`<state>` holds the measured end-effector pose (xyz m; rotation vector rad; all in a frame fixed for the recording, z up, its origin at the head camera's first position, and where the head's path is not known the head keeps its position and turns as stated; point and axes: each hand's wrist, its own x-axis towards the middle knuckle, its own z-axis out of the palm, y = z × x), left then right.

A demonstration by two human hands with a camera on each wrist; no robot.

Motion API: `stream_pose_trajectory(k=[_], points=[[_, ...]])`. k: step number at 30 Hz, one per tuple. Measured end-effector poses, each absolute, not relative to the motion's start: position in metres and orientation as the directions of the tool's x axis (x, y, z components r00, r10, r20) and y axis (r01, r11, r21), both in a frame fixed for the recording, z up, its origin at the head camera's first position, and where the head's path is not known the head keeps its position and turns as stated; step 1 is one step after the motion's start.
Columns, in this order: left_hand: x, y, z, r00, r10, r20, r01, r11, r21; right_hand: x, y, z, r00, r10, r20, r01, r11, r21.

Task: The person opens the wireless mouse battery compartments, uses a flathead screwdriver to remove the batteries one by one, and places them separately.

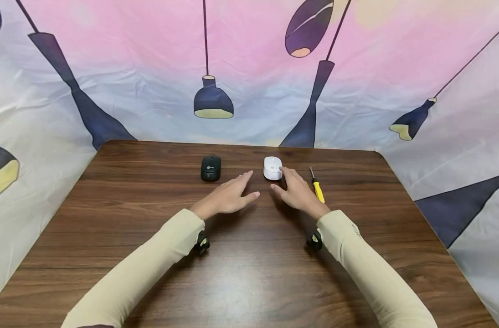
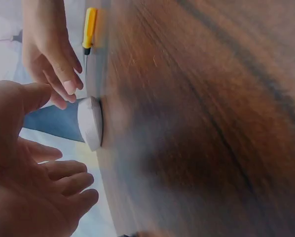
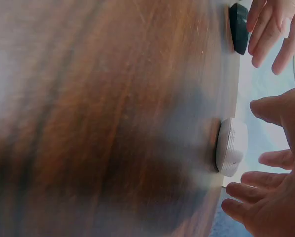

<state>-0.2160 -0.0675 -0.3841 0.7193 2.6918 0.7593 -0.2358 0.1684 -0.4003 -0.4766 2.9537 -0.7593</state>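
Note:
A white computer mouse lies near the back of the wooden table, its near side facing both hands. My right hand is spread just in front and to the right of it, fingertips at its right edge in the head view. In the right wrist view the fingers of that hand hold nothing, with the white mouse beyond them. My left hand hovers over the table with thumb and fingers apart and nothing in them. A black computer mouse sits beyond it, to the left.
A screwdriver with a yellow handle lies right of my right hand, its shaft pointing to the back. The brown wooden table ends at a cloth backdrop printed with hanging lamps, which also rises along both sides.

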Motion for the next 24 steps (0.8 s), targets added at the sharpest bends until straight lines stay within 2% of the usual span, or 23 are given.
stream_pose_trajectory(k=[10, 24], points=[[-0.234, -0.063, -0.397, -0.873, 0.469, -0.13, 0.295, 0.722, 0.626, -0.258, 0.164, -0.412, -0.978, -0.21, 0.011, -0.176, 0.789, -0.588], [-0.242, -0.061, -0.401, -0.874, 0.466, -0.139, 0.284, 0.721, 0.632, -0.271, 0.16, -0.414, -0.978, -0.209, -0.01, -0.164, 0.793, -0.587]])
